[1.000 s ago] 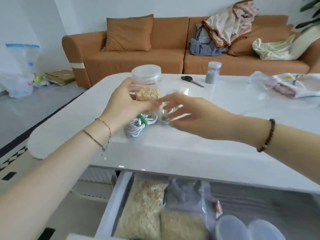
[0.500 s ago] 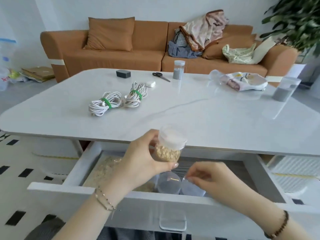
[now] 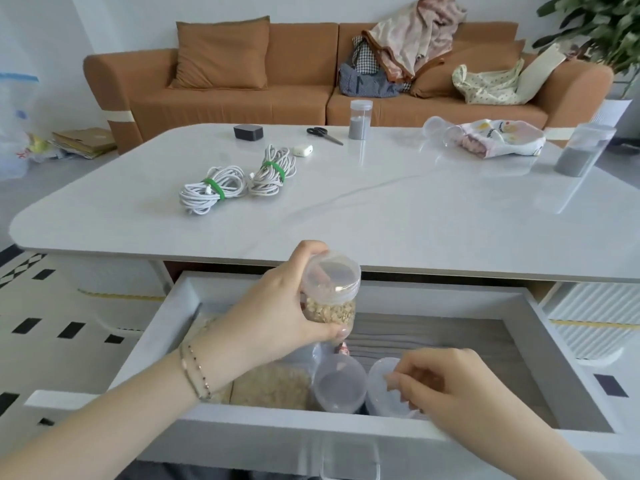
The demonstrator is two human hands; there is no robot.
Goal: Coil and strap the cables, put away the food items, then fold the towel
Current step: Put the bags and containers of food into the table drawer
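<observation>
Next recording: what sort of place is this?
Most likely a home living room: an orange sofa piled with clothes behind a white table with an open drawer, and a houseplant in the corner.

Left grip [image 3: 277, 306] curled, raised; right grip [image 3: 446, 382] lower, pinching.

Black box [image 3: 248, 132]: you'll find it by the table's [image 3: 381, 209] far edge, toward its left corner.
Scissors [image 3: 323, 134]: at the far edge, right of that box.
White case [image 3: 303, 150]: just nearer you, between them.
Sofa [image 3: 301, 98]: behind the table, clothes [image 3: 408, 46] heaped on it.
</observation>
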